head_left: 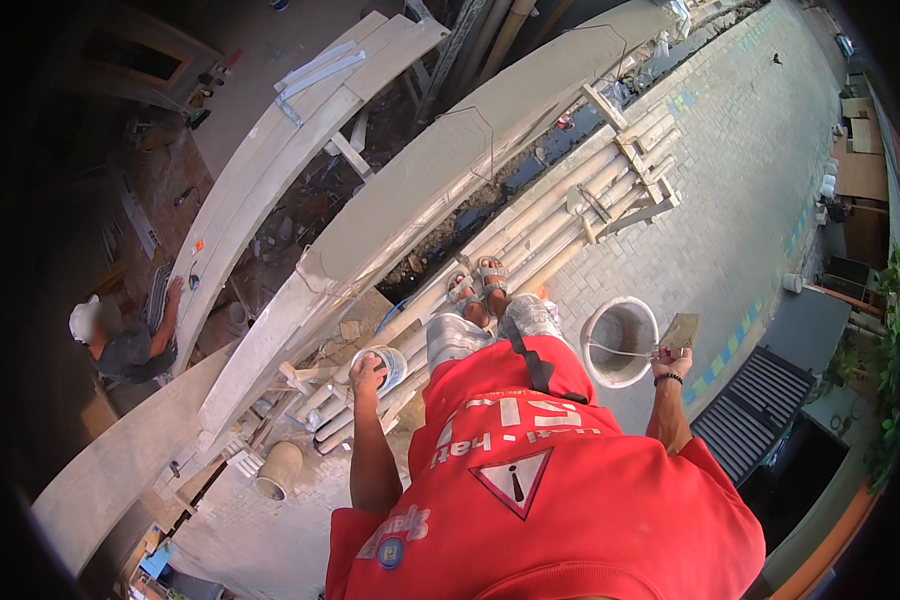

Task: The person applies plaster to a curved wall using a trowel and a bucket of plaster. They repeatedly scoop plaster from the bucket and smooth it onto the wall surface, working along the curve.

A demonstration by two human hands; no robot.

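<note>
My left hand (367, 373) is closed at the rim of a small pale bucket (394, 370), above bamboo poles. In my right hand (673, 364) is a trowel with a flat, squarish, grey-smeared blade (682, 331). Close beside that hand hangs or stands a larger whitish bucket (620, 305), its inside coated grey. Its thin wire handle (618, 350) runs across the opening to my right hand; whether my fingers also hold the wire, I cannot tell.
My sandalled feet stand on lashed bamboo poles (560, 228). A long curved concrete ledge (400, 200) runs at left, with a watery ditch (525, 170) below it. Another person (120, 340) works by a plank (270, 150) at far left. Grey paving (740, 200) lies to the right.
</note>
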